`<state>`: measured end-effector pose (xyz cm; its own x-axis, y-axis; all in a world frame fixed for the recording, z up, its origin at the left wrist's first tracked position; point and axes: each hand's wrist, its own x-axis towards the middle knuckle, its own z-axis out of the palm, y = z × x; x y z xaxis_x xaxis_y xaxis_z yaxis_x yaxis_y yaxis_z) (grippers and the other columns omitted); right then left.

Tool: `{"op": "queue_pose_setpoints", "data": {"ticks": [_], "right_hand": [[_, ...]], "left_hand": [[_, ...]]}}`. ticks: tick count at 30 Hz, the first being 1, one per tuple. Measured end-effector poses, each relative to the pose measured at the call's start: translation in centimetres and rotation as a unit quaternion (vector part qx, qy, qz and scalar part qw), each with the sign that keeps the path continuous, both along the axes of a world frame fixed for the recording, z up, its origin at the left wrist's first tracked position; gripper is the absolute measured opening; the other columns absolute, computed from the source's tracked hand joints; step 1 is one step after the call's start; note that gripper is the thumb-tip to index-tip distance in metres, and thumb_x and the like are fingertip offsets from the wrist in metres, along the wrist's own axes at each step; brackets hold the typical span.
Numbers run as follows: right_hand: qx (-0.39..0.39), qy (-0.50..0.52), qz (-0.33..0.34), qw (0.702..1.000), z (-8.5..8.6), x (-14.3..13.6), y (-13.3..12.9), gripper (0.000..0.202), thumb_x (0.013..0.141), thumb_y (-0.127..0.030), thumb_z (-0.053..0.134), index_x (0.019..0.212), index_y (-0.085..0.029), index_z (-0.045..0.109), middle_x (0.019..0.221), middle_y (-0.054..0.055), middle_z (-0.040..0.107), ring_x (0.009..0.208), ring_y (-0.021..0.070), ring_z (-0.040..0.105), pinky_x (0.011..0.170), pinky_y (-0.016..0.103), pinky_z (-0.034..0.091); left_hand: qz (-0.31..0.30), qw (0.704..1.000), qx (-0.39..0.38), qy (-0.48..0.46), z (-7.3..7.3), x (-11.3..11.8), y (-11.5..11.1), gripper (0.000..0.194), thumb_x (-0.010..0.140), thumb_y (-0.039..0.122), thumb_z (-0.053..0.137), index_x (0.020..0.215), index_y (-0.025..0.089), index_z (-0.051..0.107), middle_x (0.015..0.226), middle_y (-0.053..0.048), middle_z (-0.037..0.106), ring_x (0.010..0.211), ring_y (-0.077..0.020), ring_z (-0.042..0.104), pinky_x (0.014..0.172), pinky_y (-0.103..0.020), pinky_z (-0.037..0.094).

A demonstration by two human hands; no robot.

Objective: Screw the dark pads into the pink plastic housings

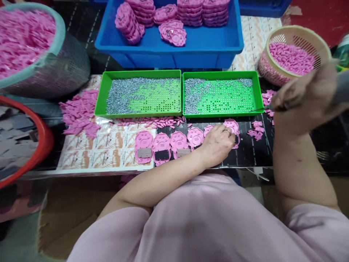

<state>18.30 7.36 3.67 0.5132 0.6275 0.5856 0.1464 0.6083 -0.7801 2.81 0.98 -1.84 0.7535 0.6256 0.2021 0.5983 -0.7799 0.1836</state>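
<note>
A row of pink plastic casings [143,141] lies along the table's front edge, several with grey or black rectangles on them. My left hand [218,145] rests over the right part of the row, fingers bent down at the rightmost casing [232,126]; what its fingertips grip, if anything, is hidden. My right hand [305,96], blurred, is raised at the right, wrapped round a grey screwdriver-like tool [344,87]. The tool's thin shaft points left over the corner of the right green tray [222,115]. Small screws lie in this tray and in the left green tray [139,115].
A blue bin [169,58] with stacked pink casings stands behind the trays. Baskets of pink parts, a teal one [68,65] at left and a cream one [324,47] at right, flank them. A red basin [45,142] holds grey pieces. Loose pink pieces [80,112] lie between.
</note>
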Motion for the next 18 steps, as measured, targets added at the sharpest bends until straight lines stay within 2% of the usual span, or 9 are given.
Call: {"op": "queue_pose_setpoints", "data": {"ticks": [1, 3, 5, 7, 10, 13, 18], "right_hand": [[0.050, 0.023, -0.040, 0.998, -0.4, 0.0, 1.3, 0.048, 0.072, -0.062, 0.066, 0.075, -0.025, 0.035, 0.040, -0.014, 0.034, 0.028, 0.0063, 0.034, 0.030, 0.019, 0.026], [0.059, 0.018, -0.047, 0.997, -1.5, -0.1, 3.2, 0.054, 0.067, -0.064, 0.070, 0.086, -0.026, 0.036, 0.040, -0.017, 0.034, 0.028, 0.0063, 0.032, 0.030, 0.018, 0.026], [0.042, -0.002, -0.031, 0.999, -2.5, -0.1, 4.0, 0.058, 0.067, -0.066, 0.070, 0.094, -0.026, 0.037, 0.040, -0.018, 0.034, 0.028, 0.0071, 0.032, 0.029, 0.019, 0.026], [0.024, -0.026, -0.015, 0.999, -2.9, -0.2, 3.9, 0.054, 0.072, -0.063, 0.067, 0.099, -0.027, 0.037, 0.043, -0.017, 0.037, 0.029, 0.0076, 0.034, 0.030, 0.021, 0.028], [0.002, -0.060, 0.015, 0.998, -2.6, -0.2, 3.0, 0.041, 0.081, -0.052, 0.063, 0.103, -0.026, 0.040, 0.048, -0.015, 0.037, 0.030, 0.0082, 0.037, 0.032, 0.023, 0.031], [0.020, -0.079, 0.021, 0.996, -2.1, -0.3, 2.5, 0.039, 0.081, -0.048, 0.065, 0.103, -0.024, 0.044, 0.051, -0.013, 0.033, 0.031, 0.0076, 0.039, 0.033, 0.024, 0.032], [0.039, -0.080, 0.027, 0.996, -2.6, -0.6, 3.3, 0.042, 0.082, -0.051, 0.064, 0.105, -0.023, 0.042, 0.044, -0.016, 0.032, 0.029, 0.0070, 0.037, 0.032, 0.022, 0.030]], "left_hand": [[0.001, 1.000, -0.002, 0.001, 0.0, 0.0, 0.0, 0.016, 0.092, 0.020, 0.055, 0.092, 0.010, 0.068, 0.087, -0.011, 0.066, 0.086, -0.0233, 0.058, 0.077, -0.036, 0.041], [0.001, 1.000, -0.004, 0.001, -0.1, 0.0, 0.0, 0.017, 0.091, 0.021, 0.056, 0.094, 0.010, 0.068, 0.088, -0.011, 0.066, 0.086, -0.0238, 0.058, 0.076, -0.036, 0.042], [-0.001, 1.000, -0.003, 0.001, -0.2, -0.1, 0.0, 0.018, 0.091, 0.022, 0.057, 0.096, 0.010, 0.069, 0.088, -0.010, 0.066, 0.086, -0.0242, 0.058, 0.076, -0.036, 0.042], [-0.001, 1.000, -0.002, -0.003, -0.3, -0.1, 0.0, 0.019, 0.091, 0.023, 0.057, 0.098, 0.010, 0.069, 0.089, -0.010, 0.066, 0.086, -0.0242, 0.058, 0.076, -0.035, 0.042], [0.000, 1.000, -0.005, -0.003, -0.4, -0.2, 0.0, 0.021, 0.092, 0.025, 0.055, 0.099, 0.011, 0.069, 0.089, -0.009, 0.066, 0.086, -0.0241, 0.058, 0.076, -0.035, 0.042], [-0.001, 1.000, -0.011, 0.004, -0.2, -0.2, 0.1, 0.021, 0.093, 0.026, 0.055, 0.100, 0.011, 0.068, 0.089, -0.009, 0.066, 0.086, -0.0235, 0.058, 0.077, -0.035, 0.042], [0.000, 1.000, -0.017, 0.011, 0.0, -0.2, 0.0, 0.019, 0.092, 0.024, 0.055, 0.100, 0.011, 0.068, 0.090, -0.010, 0.065, 0.087, -0.0230, 0.058, 0.078, -0.036, 0.042]]}}
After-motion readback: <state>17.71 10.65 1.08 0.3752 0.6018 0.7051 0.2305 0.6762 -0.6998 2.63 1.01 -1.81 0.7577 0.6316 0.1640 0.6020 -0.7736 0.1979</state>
